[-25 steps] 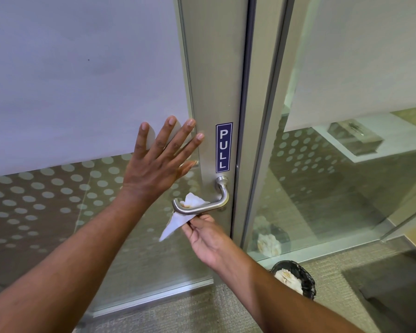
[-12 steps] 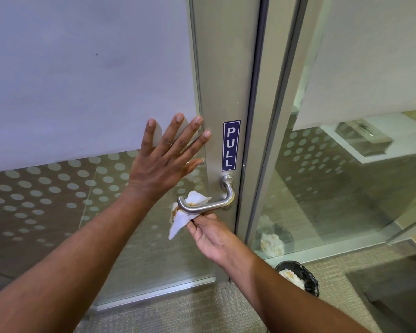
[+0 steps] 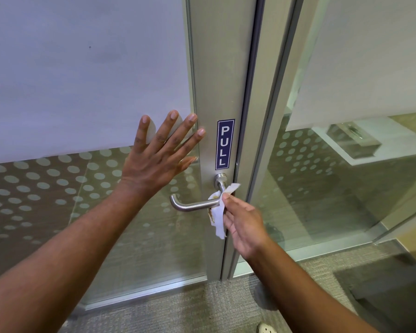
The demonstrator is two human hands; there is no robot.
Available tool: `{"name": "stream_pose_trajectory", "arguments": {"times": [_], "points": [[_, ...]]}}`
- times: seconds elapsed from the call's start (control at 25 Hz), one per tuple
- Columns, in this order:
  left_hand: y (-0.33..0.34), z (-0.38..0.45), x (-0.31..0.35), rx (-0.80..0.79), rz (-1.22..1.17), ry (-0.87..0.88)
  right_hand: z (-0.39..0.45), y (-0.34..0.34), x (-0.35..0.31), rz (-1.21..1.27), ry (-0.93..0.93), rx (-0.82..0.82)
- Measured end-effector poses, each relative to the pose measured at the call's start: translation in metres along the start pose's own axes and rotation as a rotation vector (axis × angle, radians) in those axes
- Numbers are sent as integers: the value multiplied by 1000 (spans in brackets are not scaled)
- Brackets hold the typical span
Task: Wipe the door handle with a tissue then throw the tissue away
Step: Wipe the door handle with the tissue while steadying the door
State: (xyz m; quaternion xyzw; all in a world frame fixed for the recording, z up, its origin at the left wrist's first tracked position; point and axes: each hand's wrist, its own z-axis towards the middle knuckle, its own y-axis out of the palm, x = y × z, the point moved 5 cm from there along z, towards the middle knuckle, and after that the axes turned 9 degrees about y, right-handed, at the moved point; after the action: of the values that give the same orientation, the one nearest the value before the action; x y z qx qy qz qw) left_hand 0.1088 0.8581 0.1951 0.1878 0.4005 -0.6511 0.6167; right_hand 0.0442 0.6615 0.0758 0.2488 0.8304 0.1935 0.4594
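— Where are your hands right now?

— My left hand (image 3: 159, 162) is flat against the glass door (image 3: 87, 75), fingers spread wide, holding nothing. The fingertips reach up onto the frosted part of the pane and the edge of the metal door frame (image 3: 220, 68); the palm sits over the dotted band below it.

— And the other one?

— My right hand (image 3: 241, 222) is lower and further right, pinched on the tissue (image 3: 217, 218). Thumb and fingertips grip it near its top, and the rest of the sheet hangs down along my fingers.

— Where is the tissue against the handle?

— It is wrapped at the bend of the door handle (image 3: 193, 205), where the lever turns up toward its round base. One corner sticks out above my thumb to the right; the long bar of the lever runs off to the left of my right hand, bare, ending just below my left wrist. The tissue shows brownish marks where it meets the metal.

— Anything else close by?

— A blue PULL sign (image 3: 224, 144) is on the frame directly above my right hand and just right of my left fingertips. Carpet (image 3: 178, 306) lies under both forearms.
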Motion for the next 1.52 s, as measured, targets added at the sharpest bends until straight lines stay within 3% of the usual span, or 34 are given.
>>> {"name": "stream_pose_trajectory", "arguments": {"times": [0.12,0.24,0.32,0.48,0.56,0.84,1.04,1.28,1.4,1.52], "points": [[0,0,0,-8,-11,0,-3,3,-30,-461,-208,260],[1,0,-1,-17,-11,-14,5,12,-43,-655,-228,295],[1,0,-2,-20,-12,-26,12,9,-35,-491,-107,229],[3,0,-1,-21,4,-31,8,12,-2,211,310,-56],[5,0,-1,-19,10,-37,9,15,16,374,401,-112],[7,1,-1,-36,8,-44,4,58,60,388,340,-222],[2,2,-1,-64,2,-29,3,76,71,417,311,-181],[-5,4,-3,-131,-51,-6,-13,47,71,374,330,-132],[-17,8,-1,-158,-161,-75,-28,20,65,293,342,-166],[-46,13,16,-126,-484,-286,-44,-6,47,223,301,-233]]}}
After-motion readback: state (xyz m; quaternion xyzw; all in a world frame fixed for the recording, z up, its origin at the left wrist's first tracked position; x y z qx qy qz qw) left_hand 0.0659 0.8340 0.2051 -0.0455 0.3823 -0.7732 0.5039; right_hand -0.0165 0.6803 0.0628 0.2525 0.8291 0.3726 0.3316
